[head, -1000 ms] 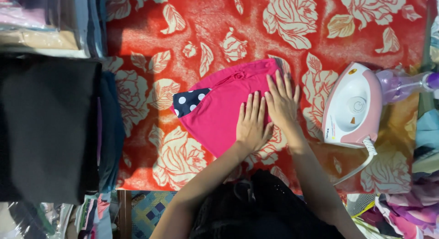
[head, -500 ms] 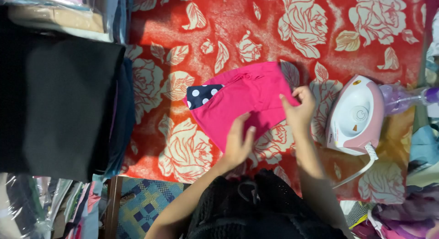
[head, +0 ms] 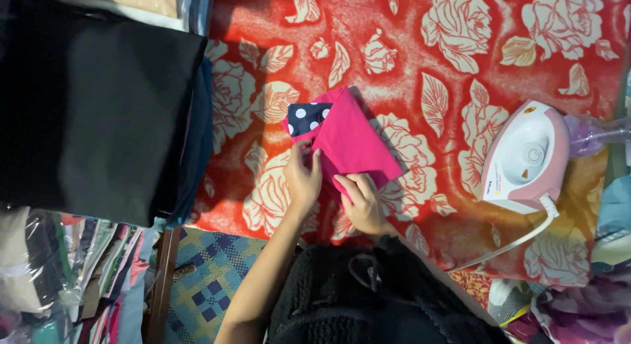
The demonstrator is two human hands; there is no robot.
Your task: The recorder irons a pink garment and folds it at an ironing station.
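Note:
A small folded pink garment (head: pixel 351 140) with a navy white-dotted part (head: pixel 307 117) lies on a red blanket with cream roses (head: pixel 407 48). My left hand (head: pixel 302 179) holds the near left edge of the pink fabric, thumb on top. My right hand (head: pixel 360 200) pinches the near corner of the same garment, fingers curled over the fabric. Both forearms reach up from the bottom of the head view, above my black top (head: pixel 368 298).
A pink and white clothes iron (head: pixel 526 156) stands to the right, its white cord (head: pixel 519 242) trailing toward me. A stack of black cloth (head: pixel 98 107) lies at the left, with bagged clothes (head: pixel 59 278) below it. A blue checked mat (head: pixel 210 278) shows under the table edge.
The pink garment has been folded narrower and now lies further left in view. Both hands moved from lying flat on it to gripping its near edge.

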